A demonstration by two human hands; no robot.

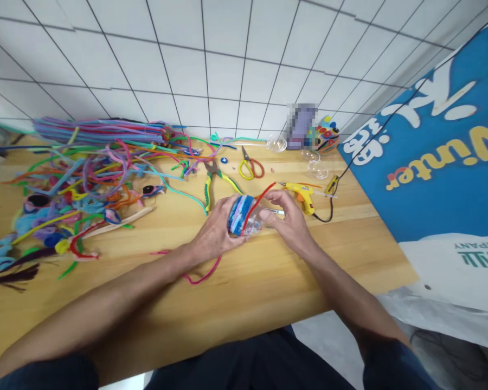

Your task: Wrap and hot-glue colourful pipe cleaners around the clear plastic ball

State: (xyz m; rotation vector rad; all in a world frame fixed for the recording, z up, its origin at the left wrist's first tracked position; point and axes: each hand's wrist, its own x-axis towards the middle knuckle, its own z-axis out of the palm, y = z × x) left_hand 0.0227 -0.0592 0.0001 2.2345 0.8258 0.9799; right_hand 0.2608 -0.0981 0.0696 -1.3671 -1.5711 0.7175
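Note:
My left hand (216,230) is wrapped around a clear ball (239,215) partly covered in blue, light blue and purple pipe cleaners. A red pipe cleaner (261,198) runs along the edge of the covered part, its free end sticking up to the right. At the ball's right side, the thumb and fingers of my right hand (289,218) are closed on a slim silvery tool (275,212), whose exact kind I cannot make out. Under my left forearm, a pink pipe cleaner (205,279) curls on the wooden table (244,298).
Pliers (207,187), scissors (251,167) and a yellow glue gun (301,195) with a black cord lie beyond my hands. Loose pipe cleaners (85,189) cover the left side, a bundle (101,131) behind them. Clear balls (276,143) stand near the tiled wall.

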